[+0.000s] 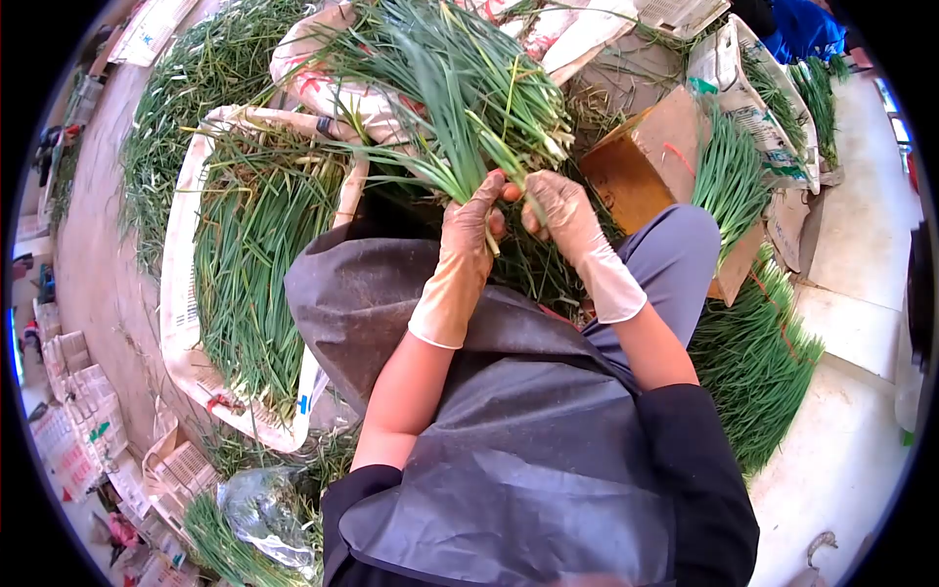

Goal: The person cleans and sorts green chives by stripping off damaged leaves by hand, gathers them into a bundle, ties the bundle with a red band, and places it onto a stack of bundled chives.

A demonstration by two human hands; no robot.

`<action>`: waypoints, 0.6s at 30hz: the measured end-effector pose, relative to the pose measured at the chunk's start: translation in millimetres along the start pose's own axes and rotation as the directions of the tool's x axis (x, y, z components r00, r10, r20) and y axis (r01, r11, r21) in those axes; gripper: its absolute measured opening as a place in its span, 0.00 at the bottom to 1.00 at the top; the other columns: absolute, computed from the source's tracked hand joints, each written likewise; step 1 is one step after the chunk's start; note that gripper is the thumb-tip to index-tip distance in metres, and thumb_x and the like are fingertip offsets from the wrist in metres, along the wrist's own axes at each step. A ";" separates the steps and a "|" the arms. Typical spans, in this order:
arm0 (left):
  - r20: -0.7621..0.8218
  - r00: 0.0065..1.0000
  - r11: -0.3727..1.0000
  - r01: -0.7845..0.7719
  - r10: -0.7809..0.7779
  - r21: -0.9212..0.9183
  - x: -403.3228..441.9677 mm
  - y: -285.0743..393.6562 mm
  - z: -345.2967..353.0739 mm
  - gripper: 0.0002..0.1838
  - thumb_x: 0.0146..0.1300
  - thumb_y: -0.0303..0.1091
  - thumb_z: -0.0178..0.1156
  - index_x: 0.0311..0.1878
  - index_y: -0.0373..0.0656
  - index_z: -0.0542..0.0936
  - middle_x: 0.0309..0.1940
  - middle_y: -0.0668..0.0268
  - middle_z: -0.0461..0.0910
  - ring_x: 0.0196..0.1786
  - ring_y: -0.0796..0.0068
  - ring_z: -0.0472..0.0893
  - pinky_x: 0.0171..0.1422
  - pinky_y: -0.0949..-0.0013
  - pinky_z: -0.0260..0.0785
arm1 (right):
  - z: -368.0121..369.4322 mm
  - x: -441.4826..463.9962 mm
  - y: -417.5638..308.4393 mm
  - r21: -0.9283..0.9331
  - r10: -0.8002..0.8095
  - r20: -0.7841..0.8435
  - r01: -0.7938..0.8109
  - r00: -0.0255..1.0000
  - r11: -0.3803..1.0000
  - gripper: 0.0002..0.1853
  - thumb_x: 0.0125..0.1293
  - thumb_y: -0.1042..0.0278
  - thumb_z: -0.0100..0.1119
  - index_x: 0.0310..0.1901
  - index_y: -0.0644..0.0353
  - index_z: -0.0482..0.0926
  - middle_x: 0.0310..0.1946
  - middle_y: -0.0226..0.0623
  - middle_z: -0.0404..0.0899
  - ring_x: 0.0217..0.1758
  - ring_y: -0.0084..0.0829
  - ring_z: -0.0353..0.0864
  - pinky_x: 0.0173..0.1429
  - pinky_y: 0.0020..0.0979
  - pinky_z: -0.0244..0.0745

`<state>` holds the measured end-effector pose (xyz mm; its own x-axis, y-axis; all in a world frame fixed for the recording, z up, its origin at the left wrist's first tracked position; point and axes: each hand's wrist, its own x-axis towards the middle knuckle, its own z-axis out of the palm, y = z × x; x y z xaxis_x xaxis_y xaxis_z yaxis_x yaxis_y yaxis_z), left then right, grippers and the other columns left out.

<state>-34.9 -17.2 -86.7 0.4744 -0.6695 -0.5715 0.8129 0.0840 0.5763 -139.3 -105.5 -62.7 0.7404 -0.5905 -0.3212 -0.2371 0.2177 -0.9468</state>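
While L hand [469,227] & R hand [565,210] grip green stalks [462,178], crate [178,293] & loose greens [191,112] sit on flr [103,210].

left hand [469,227]: holding green stalks [452,174] | right hand [569,213]: at stalk bases | white crate [178,284]: holding greens [246,264]

Your left hand [469,220] and right hand [558,207] cover the gripped stretch of the green stalks [458,174], and the leaf pile [504,83] beyond them runs out of view at the far edge. Your raised knee [685,235] blocks part of the cardboard box [641,157]. Crumpled clear plastic [266,509], near left, obscures its contents. Lettering on the far-right crate [782,137] is too small to read. The blue material [804,31], far right, and your apron [528,489], nearest you, are cut off. Along the left rim, stacked goods blur beyond recognition.
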 end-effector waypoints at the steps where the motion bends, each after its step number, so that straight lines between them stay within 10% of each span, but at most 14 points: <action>1: -0.010 1.000 1.000 0.006 -0.006 0.004 2.6 -4.7 -4.0 0.12 0.58 0.35 0.64 0.42 0.40 0.78 0.29 0.70 0.78 0.18 0.86 0.65 0.19 0.83 0.56 | 7.4 -5.8 2.7 0.014 0.019 0.032 -0.020 0.999 1.000 0.20 0.69 0.49 0.47 0.34 0.59 0.78 0.17 0.24 0.71 0.18 0.16 0.67 0.23 0.19 0.61; 6: -0.061 0.995 0.996 -0.079 0.082 0.036 4.4 -2.2 -14.3 0.11 0.53 0.30 0.66 0.38 0.41 0.78 0.25 0.72 0.76 0.17 0.84 0.67 0.19 0.81 0.57 | 3.8 -21.3 19.0 -0.378 -0.310 -0.202 0.218 0.929 0.900 0.11 0.70 0.66 0.49 0.32 0.63 0.74 0.20 0.29 0.74 0.17 0.17 0.70 0.21 0.20 0.63; 9: -0.147 0.981 0.983 -0.143 0.126 -0.112 3.4 11.6 -18.6 0.09 0.54 0.28 0.65 0.37 0.41 0.76 0.25 0.69 0.76 0.17 0.83 0.68 0.18 0.82 0.57 | -29.8 -22.9 45.5 -0.536 -0.055 -0.290 -0.115 0.956 0.836 0.10 0.64 0.63 0.53 0.31 0.60 0.76 0.15 0.32 0.75 0.20 0.27 0.78 0.29 0.29 0.72; 10: -0.048 0.988 0.980 -0.154 0.149 -0.127 3.1 16.4 -27.1 0.11 0.55 0.30 0.65 0.40 0.42 0.75 0.27 0.66 0.78 0.19 0.82 0.71 0.19 0.81 0.60 | -40.8 -21.7 49.0 -0.918 -0.032 -0.191 -0.167 0.981 0.360 0.11 0.63 0.59 0.51 0.34 0.57 0.77 0.22 0.36 0.79 0.27 0.34 0.81 0.33 0.34 0.74; 11: 0.052 0.984 0.977 -0.162 0.170 -0.142 2.0 20.6 -33.6 0.14 0.55 0.32 0.65 0.43 0.42 0.74 0.30 0.63 0.79 0.21 0.81 0.74 0.20 0.80 0.63 | -48.8 -20.5 57.0 -0.926 0.249 -0.185 -0.254 0.951 0.280 0.15 0.65 0.57 0.49 0.41 0.60 0.76 0.32 0.45 0.80 0.38 0.50 0.79 0.44 0.42 0.72; 13: 0.105 0.976 0.973 -0.174 0.191 -0.153 4.3 19.9 -37.2 0.13 0.56 0.31 0.64 0.43 0.42 0.73 0.32 0.62 0.79 0.20 0.82 0.73 0.19 0.81 0.60 | -44.3 -34.0 65.8 -0.959 -0.234 -0.015 0.053 0.972 0.280 0.18 0.63 0.53 0.51 0.47 0.57 0.76 0.40 0.44 0.79 0.47 0.40 0.78 0.50 0.37 0.72; 15: 0.163 0.974 0.984 -0.143 0.158 -0.103 5.3 11.2 -44.2 0.12 0.56 0.29 0.64 0.42 0.42 0.73 0.35 0.62 0.79 0.24 0.80 0.75 0.21 0.81 0.64 | -15.2 -29.6 13.4 -0.580 -0.190 0.029 0.172 0.981 0.797 0.26 0.62 0.48 0.53 0.53 0.60 0.73 0.46 0.47 0.78 0.51 0.43 0.76 0.54 0.35 0.70; 18: 0.082 0.993 0.996 -0.086 0.083 0.029 -4.3 8.4 -35.2 0.10 0.57 0.26 0.62 0.43 0.40 0.75 0.37 0.65 0.79 0.33 0.77 0.78 0.31 0.81 0.71 | 18.4 -10.2 4.8 -0.149 -0.089 0.047 0.095 0.995 0.984 0.19 0.63 0.58 0.59 0.47 0.65 0.76 0.40 0.34 0.79 0.44 0.22 0.74 0.50 0.24 0.68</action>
<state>-18.2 12.5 -99.9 0.5109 -0.7185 -0.4719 0.7590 0.1194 0.6401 -136.4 -84.2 -63.6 0.7873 -0.5704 -0.2342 -0.2568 0.0420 -0.9655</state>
